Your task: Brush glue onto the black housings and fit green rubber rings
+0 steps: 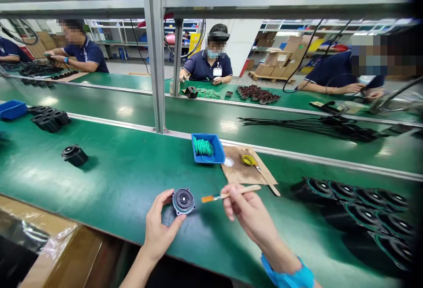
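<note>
My left hand (162,224) grips a round black housing (183,201) by its rim, thumb below and fingers at the upper left. The housing's ring-shaped face with small side lugs is turned up toward me. In my right hand (243,206) a small paintbrush (214,197) is pinched by its wooden handle. Its orange bristles point left, a short gap away from the housing. Beyond that hand, a piece of cardboard (241,175) carries a yellow-rimmed pot (247,160) with another brush leaning on it, and a white lid (228,162).
A blue bin (208,158) with green rings stands behind my hands. Several black housings with green rings (363,215) are lined up at the right. One black housing (74,155) stands at left, near a cluster of others (51,119). Co-workers sit across the conveyor behind a metal post (155,58).
</note>
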A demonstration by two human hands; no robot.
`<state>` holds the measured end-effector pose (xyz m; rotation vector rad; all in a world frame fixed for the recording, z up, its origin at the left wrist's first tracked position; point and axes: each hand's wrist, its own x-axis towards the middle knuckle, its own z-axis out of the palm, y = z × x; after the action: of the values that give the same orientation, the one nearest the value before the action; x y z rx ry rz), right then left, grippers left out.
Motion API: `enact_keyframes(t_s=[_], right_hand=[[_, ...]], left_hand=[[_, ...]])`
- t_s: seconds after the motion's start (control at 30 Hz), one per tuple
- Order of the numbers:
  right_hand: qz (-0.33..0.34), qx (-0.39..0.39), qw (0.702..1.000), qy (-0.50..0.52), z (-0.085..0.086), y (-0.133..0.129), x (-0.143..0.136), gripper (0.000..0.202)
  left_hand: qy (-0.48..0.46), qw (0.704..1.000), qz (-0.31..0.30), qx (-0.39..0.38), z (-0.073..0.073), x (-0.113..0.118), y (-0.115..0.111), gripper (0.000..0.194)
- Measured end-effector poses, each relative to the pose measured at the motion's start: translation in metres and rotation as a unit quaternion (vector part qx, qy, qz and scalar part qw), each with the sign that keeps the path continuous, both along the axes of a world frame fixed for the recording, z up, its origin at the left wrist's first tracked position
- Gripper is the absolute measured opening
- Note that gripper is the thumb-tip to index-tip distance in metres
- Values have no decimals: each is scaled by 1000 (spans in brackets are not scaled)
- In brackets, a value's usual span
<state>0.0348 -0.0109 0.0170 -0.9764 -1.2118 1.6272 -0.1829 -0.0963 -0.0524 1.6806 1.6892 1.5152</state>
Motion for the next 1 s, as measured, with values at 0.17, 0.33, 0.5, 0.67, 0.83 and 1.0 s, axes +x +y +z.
enact_keyframes(t_s=[0.17,0.33,0.5,0.67,0.83,1.0], right_hand=[[74,-6,997,-35,-9,-9,-18,47],[78,5,995,-63,-13,-6,-19,48],[81,13,993,-82,-10,-8,-21,50],[73,28,991,-112,-9,-6,-20,51],[62,49,988,-130,-10,0,-20,51],[62,109,979,-158,-5,7,-20,51]], left_hand=[[-9,1000,1,-6,0,0,0,49],[-11,1000,0,2,1,1,0,47],[-11,1000,-2,-1,1,0,0,49],[-13,1000,-5,-6,-2,0,-1,50],[-39,999,-7,-10,-6,-1,-1,53],[-84,996,-16,-22,-8,-1,-1,56]])
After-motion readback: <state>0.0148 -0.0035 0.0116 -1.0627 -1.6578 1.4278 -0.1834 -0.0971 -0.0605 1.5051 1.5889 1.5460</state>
